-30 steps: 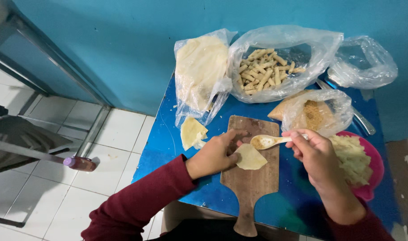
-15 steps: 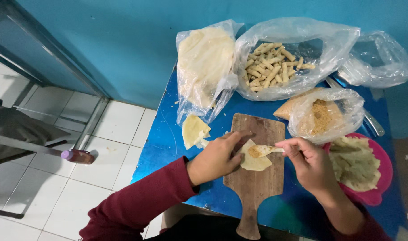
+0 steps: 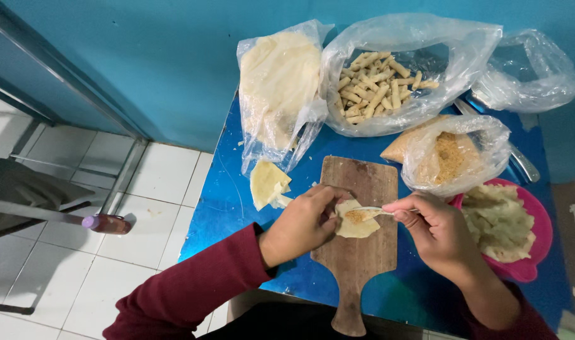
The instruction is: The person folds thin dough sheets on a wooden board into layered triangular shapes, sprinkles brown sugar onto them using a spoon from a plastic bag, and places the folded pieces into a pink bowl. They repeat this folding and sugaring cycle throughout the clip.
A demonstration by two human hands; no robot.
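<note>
Filling step: my left hand (image 3: 303, 223) pins the dough wrapper (image 3: 355, 223) on the wooden board (image 3: 358, 252); my right hand (image 3: 435, 230) grips the spoon (image 3: 370, 213) over it. Next move needs a clean tip-off, centred.

Teal wall (image 3: 174, 56), white tiled floor (image 3: 79, 264)
</note>
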